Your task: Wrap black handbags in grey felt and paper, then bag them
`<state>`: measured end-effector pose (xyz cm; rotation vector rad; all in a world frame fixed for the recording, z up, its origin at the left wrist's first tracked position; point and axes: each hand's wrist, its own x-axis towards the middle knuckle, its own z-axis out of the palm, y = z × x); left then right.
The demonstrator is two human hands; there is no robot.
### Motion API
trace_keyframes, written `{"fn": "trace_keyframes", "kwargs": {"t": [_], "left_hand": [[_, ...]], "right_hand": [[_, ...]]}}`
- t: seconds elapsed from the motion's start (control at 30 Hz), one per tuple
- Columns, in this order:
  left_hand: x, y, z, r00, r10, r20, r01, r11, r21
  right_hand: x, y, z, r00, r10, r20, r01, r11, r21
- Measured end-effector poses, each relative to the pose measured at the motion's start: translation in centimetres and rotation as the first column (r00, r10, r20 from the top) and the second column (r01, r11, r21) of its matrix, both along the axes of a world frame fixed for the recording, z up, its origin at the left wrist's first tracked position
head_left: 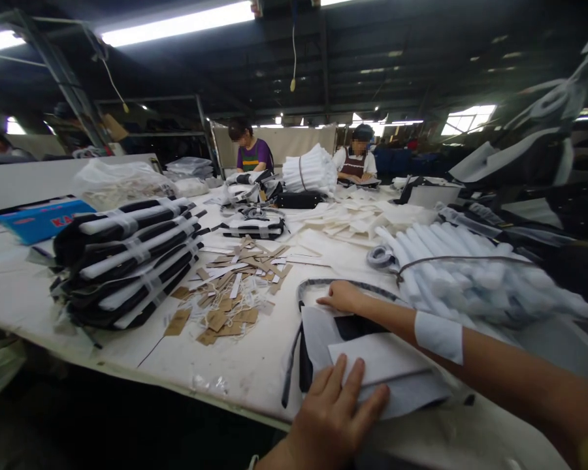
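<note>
A black bag (306,365) lies flat on the table in front of me, with white paper sheets (372,356) over its upper face. A dark strap in clear wrapping (318,282) loops around its far side. My left hand (336,405) rests on the near part of the sheets, fingers spread. Over the bag's far edge, inside the strap loop, is my right hand (347,298). Its fingers are curled together, with the index finger reaching left; whatever is between them is hidden. A white patch (438,336) is on the right forearm.
Stacked black bags with white rolls (132,261) stand at left, near a blue box (44,219). Brown tags with strings (230,313) lie mid-table. Bundled white foam rolls (470,267) and a tape roll (381,257) sit right. Two people (255,153) work across the table.
</note>
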<state>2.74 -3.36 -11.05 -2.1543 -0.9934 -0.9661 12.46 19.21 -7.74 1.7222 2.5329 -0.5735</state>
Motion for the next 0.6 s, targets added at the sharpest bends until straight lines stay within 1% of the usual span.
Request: {"fn": "trace_keyframes", "kwargs": {"t": [0.07,0.17,0.23,0.3,0.37,0.43,0.53,0.6], "left_hand": [[0.6,-0.4,-0.7,1.000,-0.003,0.008,0.003,1.000,0.018],[1.2,-1.0,-1.6,0.997,0.040,0.068,-0.043,0.998,0.050],[1.3,-1.2,-1.9,0.995,0.063,0.083,-0.067,0.997,0.049],[1.4,-1.3,-2.0,0.996,0.060,0.067,-0.063,0.997,0.036],[1.5,-1.3,-1.9,0.996,0.056,0.070,-0.058,0.998,0.031],[1.7,-1.4,-1.9,0.995,0.058,0.087,-0.061,0.998,0.035],[1.8,-1.6,-1.6,0.993,0.068,0.098,-0.071,0.997,0.031],[1.8,-1.7,-1.3,0.994,0.069,0.084,-0.071,0.997,0.014]], "right_hand": [[-0.3,0.4,-0.4,1.000,-0.025,-0.006,0.025,0.999,-0.048],[-0.2,0.6,-0.9,0.995,-0.079,-0.062,0.068,0.985,-0.156],[-0.1,0.5,-1.2,0.981,-0.135,-0.138,0.100,0.967,-0.232],[-0.1,0.3,-1.3,0.948,-0.202,-0.245,0.120,0.943,-0.310],[0.0,0.0,-1.3,0.890,-0.272,-0.367,0.115,0.911,-0.396],[0.1,-0.3,-0.9,0.814,-0.342,-0.469,0.078,0.865,-0.496],[0.2,-0.6,-0.1,0.699,-0.433,-0.570,-0.020,0.784,-0.620],[0.3,-0.8,0.7,0.626,-0.474,-0.619,-0.088,0.746,-0.660]]}}
